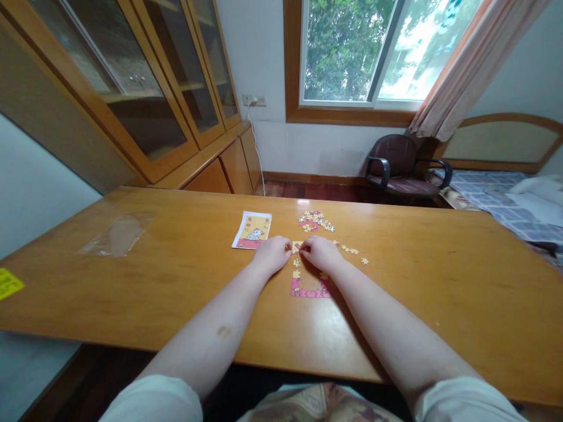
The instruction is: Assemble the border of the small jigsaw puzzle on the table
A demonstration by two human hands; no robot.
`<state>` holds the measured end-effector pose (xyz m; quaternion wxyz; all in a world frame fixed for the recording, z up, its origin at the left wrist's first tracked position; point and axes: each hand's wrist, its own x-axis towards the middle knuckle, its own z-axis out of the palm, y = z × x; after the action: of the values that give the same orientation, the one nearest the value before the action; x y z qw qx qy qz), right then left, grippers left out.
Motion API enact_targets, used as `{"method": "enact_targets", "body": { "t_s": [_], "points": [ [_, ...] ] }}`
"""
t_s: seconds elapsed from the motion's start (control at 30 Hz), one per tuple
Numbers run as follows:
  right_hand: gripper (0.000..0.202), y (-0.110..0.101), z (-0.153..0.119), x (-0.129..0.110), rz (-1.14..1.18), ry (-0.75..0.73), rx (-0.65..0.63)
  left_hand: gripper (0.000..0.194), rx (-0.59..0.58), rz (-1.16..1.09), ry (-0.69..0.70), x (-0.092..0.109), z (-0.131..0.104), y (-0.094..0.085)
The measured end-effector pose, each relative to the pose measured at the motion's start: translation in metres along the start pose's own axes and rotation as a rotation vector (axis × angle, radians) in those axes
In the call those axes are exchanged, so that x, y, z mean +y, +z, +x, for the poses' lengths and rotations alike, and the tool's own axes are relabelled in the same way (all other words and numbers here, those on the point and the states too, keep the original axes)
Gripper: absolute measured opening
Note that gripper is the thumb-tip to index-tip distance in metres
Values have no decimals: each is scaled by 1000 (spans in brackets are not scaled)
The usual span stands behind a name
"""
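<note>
Both hands meet at the far end of a partly built jigsaw frame point(309, 285) near the middle of the wooden table point(176, 305). The left hand point(272, 254) is curled, its fingertips pressed to a small yellow piece point(296, 247) at its three o'clock; the right hand point(321, 252) is curled likewise, its fingertips touching the same spot from the other side, so the two seem to pinch or steady a piece together. Whether either hand fully grips it cannot be told, since the piece is tiny. The right wrist lies over the frame's right side, probably to hold the joined pieces still. The pink bottom edge of the frame lies at six o'clock from the hands. At twelve o'clock sits a heap of loose pieces point(315, 221), with a few more scattered pieces point(352, 252) trailing off at three o'clock, all within easy reach. At ten o'clock from the left hand lies a reference picture card point(252, 230), face up, likely for checking the pattern. Far off at nine o'clock a clear plastic bag point(116, 234) lies flat.
</note>
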<state>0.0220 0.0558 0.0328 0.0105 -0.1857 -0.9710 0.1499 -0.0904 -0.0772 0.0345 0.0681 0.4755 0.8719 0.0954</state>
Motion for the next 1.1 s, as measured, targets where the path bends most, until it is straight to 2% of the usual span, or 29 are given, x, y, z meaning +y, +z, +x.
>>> {"method": "enact_targets", "body": {
  "t_s": [0.17,0.83,1.0,1.1],
  "points": [
    [22,2,-1,1,0,-47,-19,21,-29,16,-3,0,0,0],
    [24,1,-2,-4,11,-47,-28,21,-43,2,-25,0,1,0],
    [27,-5,-1,1,42,36,49,29,15,-19,9,0,-1,-2],
    [27,-5,0,4,74,74,90,32,-28,-11,29,3,-3,-4]
  ]
}}
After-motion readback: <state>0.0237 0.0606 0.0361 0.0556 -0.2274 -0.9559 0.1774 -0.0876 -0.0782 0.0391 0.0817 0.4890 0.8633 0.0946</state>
